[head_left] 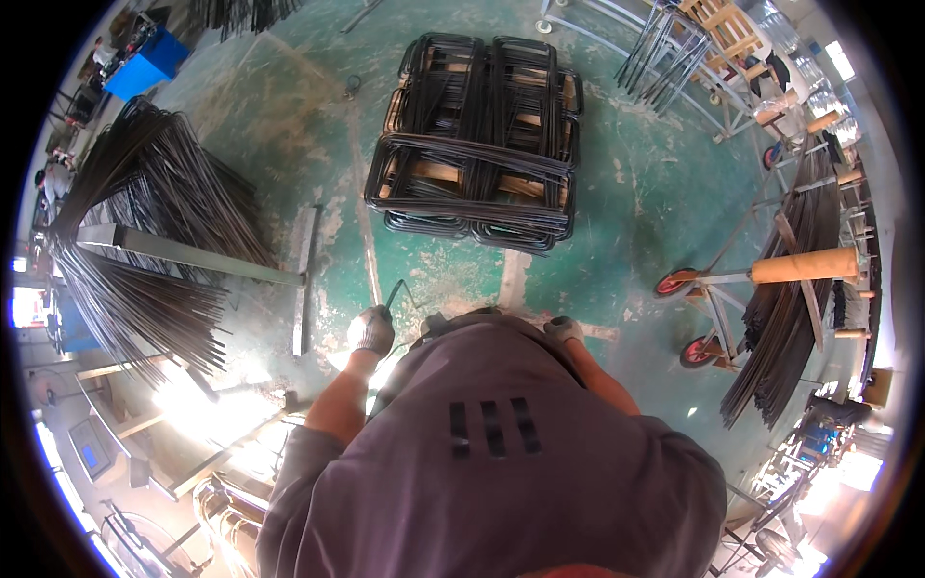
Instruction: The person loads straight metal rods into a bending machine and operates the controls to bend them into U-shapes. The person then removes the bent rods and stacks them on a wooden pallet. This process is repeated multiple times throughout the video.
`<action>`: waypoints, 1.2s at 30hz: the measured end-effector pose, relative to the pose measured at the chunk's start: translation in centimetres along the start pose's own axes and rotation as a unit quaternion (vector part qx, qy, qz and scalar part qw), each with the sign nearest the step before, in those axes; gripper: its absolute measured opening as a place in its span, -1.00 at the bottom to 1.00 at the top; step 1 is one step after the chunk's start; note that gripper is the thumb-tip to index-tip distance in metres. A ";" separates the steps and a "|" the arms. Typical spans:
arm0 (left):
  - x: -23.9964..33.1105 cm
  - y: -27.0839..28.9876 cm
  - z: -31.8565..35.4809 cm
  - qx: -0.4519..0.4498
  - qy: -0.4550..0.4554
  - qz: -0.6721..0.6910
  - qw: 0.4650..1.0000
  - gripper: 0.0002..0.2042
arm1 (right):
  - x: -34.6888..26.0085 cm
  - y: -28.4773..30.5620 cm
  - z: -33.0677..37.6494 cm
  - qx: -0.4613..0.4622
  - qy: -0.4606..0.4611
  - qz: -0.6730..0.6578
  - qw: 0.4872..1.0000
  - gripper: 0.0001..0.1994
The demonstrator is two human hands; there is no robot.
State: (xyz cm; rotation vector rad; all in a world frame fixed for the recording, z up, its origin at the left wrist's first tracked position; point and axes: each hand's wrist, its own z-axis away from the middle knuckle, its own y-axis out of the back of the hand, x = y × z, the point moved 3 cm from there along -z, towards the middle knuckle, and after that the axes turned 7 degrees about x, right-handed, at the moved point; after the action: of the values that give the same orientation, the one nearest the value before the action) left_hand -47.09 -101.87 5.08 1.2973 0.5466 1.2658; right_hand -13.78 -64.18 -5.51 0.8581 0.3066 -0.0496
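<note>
My left hand [371,330], in a pale work glove, is closed around a thin dark bent metal rod [400,292]. The rod rises from the fist and kinks back down to the right. On the other side of my body, my right hand [562,329] is gloved in grey with its fingers curled; what they hold, if anything, is hidden. Ahead of both hands, apart from them, lies a stack of black bent-rod frames [472,144] with wooden slats [438,171] showing between them.
At left, long dark rods [154,202] drape over a metal stand [193,252], with a steel bar [306,279] on the floor beside it. At right stands a wheeled rack [718,323] with an orange roller [805,266] and more rods [785,328]. People work far left.
</note>
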 end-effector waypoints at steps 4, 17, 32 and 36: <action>-1.5 0.3 2.4 -0.010 0.011 0.003 1.000 -0.71 | -0.2 0.1 0.5 0.002 -0.021 0.002 1.000 -0.49; 1.4 0.7 -1.1 -0.025 0.005 0.003 1.000 -0.78 | -0.7 -0.4 -0.3 0.003 0.008 0.001 1.000 -0.49; -3.1 0.6 -1.6 0.009 -0.030 -0.028 0.999 -0.78 | -0.3 -0.8 1.3 0.009 -0.004 -0.019 1.000 -0.48; 1.6 0.3 -3.2 -0.041 -0.025 -0.025 0.999 -0.77 | -0.4 -0.5 1.9 0.007 -0.006 -0.036 0.999 -0.48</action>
State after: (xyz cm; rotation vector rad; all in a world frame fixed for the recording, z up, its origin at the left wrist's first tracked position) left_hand -49.56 -99.27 5.04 1.2363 0.4846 1.2001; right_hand -13.81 -65.98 -4.65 0.8601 0.3272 -0.1240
